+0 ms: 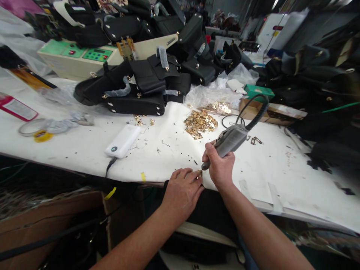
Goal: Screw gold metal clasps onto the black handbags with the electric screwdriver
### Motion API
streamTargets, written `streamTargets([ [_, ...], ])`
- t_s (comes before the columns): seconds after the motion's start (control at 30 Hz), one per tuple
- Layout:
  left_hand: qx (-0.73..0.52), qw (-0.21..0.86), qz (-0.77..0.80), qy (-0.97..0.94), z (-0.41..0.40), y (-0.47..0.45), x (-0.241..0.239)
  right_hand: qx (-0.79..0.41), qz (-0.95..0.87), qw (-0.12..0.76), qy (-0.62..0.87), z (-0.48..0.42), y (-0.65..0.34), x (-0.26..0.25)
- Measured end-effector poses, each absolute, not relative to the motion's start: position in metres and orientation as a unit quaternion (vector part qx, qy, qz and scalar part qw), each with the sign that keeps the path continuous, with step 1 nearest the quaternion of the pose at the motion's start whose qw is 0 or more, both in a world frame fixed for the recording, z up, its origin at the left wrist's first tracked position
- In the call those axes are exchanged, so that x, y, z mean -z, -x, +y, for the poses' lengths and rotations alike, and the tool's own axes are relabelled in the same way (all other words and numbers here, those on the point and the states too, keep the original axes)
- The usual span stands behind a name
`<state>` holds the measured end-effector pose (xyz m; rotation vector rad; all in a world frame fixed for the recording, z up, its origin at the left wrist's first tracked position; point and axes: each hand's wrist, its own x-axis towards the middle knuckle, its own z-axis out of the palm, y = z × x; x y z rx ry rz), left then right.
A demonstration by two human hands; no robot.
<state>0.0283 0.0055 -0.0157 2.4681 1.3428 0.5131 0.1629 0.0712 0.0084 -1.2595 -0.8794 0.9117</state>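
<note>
My right hand (221, 165) is wrapped around a grey corded electric screwdriver (232, 139), tilted so its tip points down and left. That tip meets or nearly meets a small gold clasp (199, 174) at the table's front edge. Against the clasp are the bent fingertips of my left hand (181, 191), which grips a black bag (210, 210) on my side of the edge. The hand covers part of the bag. Beyond the screwdriver lies a heap of gold metal plates (200, 123).
Black handbags (137, 103) are piled along the back beside a cream machine (75, 60) with green panels. A white power bank (123, 140) with a cable lies left. Small black bits dot the white tabletop (160, 161). An open cardboard box (281, 114) stands right.
</note>
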Motion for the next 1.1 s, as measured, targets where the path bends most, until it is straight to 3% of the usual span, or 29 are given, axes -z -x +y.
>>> streamTargets([
  [0.27, -0.183, 0.145, 0.466, -0.854, 0.004, -0.028, 0.018, -0.401, -0.478, 0.545, 0.560, 0.071, -0.162, -0.004],
  [0.57, -0.179, 0.145, 0.466, -0.855, 0.005, -0.028, 0.016, -0.456, -0.500, 0.526, 0.516, 0.073, -0.164, -0.007],
  [0.9, -0.199, 0.156, 0.465, -0.849, 0.005, -0.026, 0.015, -0.475, -0.402, 0.651, 0.434, 0.062, -0.173, -0.025],
  [1.1, -0.216, 0.170, 0.464, -0.842, 0.005, -0.025, 0.015, -0.510, -0.294, 0.683, 0.433, 0.054, -0.173, -0.034],
])
